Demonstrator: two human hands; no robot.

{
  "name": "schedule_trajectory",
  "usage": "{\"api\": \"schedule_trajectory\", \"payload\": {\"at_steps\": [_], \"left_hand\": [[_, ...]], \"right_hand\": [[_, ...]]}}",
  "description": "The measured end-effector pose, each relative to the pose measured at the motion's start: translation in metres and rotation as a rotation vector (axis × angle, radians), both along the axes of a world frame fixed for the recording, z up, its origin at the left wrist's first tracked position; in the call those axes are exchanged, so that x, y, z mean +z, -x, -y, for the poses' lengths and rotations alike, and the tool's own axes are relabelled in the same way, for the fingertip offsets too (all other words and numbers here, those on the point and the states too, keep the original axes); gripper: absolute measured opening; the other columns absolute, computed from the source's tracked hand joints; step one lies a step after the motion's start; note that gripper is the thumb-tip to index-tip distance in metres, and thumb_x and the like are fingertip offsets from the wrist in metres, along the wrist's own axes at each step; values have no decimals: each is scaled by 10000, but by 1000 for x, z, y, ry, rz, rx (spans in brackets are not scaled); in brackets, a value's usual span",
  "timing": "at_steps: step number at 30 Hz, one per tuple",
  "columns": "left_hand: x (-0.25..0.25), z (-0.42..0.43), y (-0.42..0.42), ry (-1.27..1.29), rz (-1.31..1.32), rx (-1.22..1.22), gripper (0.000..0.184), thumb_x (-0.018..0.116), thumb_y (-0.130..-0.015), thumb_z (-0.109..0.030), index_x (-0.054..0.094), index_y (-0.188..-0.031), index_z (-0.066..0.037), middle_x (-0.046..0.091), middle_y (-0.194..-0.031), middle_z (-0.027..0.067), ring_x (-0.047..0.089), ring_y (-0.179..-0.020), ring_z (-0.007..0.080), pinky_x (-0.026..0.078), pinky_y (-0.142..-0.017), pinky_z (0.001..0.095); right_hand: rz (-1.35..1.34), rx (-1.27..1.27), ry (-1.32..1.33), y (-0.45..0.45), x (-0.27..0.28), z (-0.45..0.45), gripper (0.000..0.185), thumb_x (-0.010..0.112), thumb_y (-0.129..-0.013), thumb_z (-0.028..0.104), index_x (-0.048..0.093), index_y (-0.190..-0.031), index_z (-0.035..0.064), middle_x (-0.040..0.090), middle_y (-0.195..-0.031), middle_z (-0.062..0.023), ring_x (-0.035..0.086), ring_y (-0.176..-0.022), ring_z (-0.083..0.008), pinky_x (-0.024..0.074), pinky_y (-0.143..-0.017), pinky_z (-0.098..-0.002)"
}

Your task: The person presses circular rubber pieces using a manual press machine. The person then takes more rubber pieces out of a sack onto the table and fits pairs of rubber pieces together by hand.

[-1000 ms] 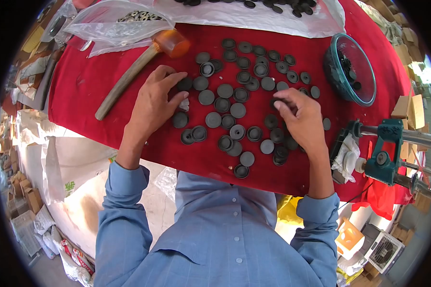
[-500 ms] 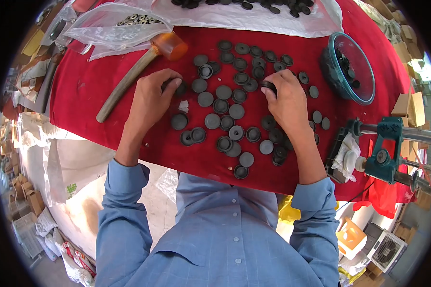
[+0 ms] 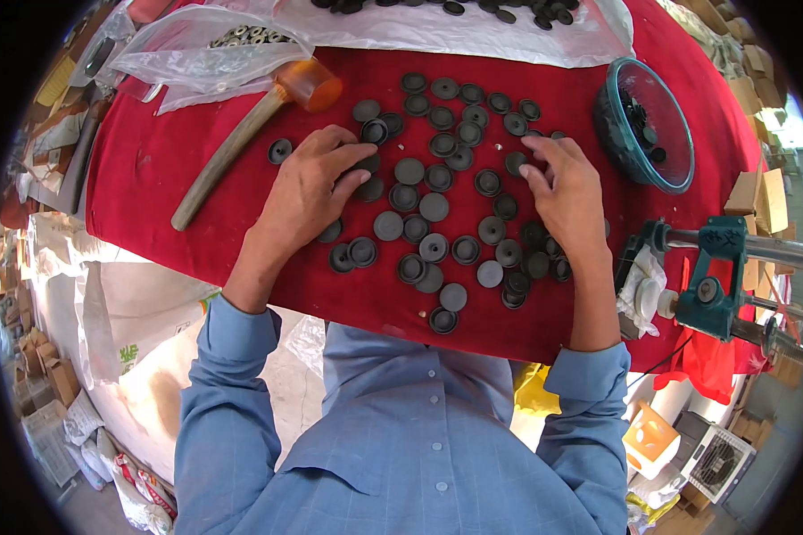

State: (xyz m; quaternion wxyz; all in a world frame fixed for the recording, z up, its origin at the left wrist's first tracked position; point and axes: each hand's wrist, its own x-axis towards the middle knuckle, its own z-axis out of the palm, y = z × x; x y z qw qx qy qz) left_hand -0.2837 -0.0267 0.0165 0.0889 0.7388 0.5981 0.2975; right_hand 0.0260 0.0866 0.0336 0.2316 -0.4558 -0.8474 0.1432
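Disc moved beside mallet; bag just beyond

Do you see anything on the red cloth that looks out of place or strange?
Slightly odd: one dark disc lies apart from the main scatter of discs, between the mallet and the left hand. A few pale bits on the red cloth also stand out by their colour. I see no clear damage.
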Motion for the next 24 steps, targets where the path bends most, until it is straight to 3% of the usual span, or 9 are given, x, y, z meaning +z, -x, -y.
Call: {"api": "schedule_trajectory", "payload": {"at_steps": [4, 8, 10, 13, 14, 16, 20, 24], "left_hand": [[2, 1, -4, 107, 96, 48, 370, 742, -877, -27, 686, -1243, -35, 617, -1154, 125, 652, -955, 278, 548, -791, 380], [2, -1, -5, 31, 122, 39, 303, 740, -860, 9, 683, -1156, -25, 633, -1082, 117, 652, -864, 245, 538, -756, 360], [12, -1, -8, 150, 190, 89, 274, 742, -848, 25, 675, -1109, -22, 644, -1016, 102, 648, -818, 221, 533, -732, 346], [13, 0, -8, 193, 318, 193, 255, 747, -829, 44, 673, -1064, -22, 655, -941, 84, 642, -785, 190, 526, -708, 334], [11, 0, -8, 187, 365, 231, 252, 749, -823, 49, 674, -1053, -22, 658, -920, 79, 641, -779, 180, 524, -701, 332], [10, 1, -5, 41, 272, 196, 227, 750, -818, 48, 680, -1022, -20, 665, -944, 80, 647, -774, 188, 528, -693, 337], [1, 2, 4, -184, -29, 21, 192, 738, -812, 57, 694, -983, -19, 673, -975, 75, 667, -797, 210, 541, -700, 342], [1, 9, 2, -99, -16, -41, 212, 737, -801, 44, 708, -1000, -25, 672, -1027, 96, 675, -885, 278, 556, -742, 384]], "right_hand": [[27, 38, -60, -1, -8, 2, 273, 760, -841, 45, 692, -1105, 50, 656, -1015, -140, 679, -825, -325, 540, -766, -439], [-142, 2, 180, 4, 0, 2, 214, 761, -830, 28, 688, -1032, 35, 656, -996, -130, 679, -844, -339, 535, -741, -439], [-248, -16, 223, 6, -3, 0, 193, 759, -826, 19, 684, -1004, 33, 656, -989, -119, 678, -844, -338, 531, -727, -438], [-128, 46, -110, 5, -9, -3, 190, 751, -822, 15, 690, -1000, 44, 658, -978, -106, 677, -831, -325, 532, -718, -436], [-82, 65, -91, 4, -10, -2, 192, 751, -823, 22, 693, -1004, 50, 659, -979, -105, 677, -834, -324, 533, -719, -436], [12, 107, -52, 0, -8, 3, 197, 752, -824, 37, 700, -1012, 61, 659, -980, -102, 678, -839, -324, 535, -721, -436], [-102, 63, -18, 16, 7, 14, 203, 751, -837, 72, 711, -1035, 78, 656, -983, -104, 676, -843, -332, 542, -724, -444], [-198, 258, 17, 47, 9, 27, 225, 745, -849, 73, 722, -1073, 78, 643, -997, -104, 669, -856, -326, 541, -743, -439]]}}
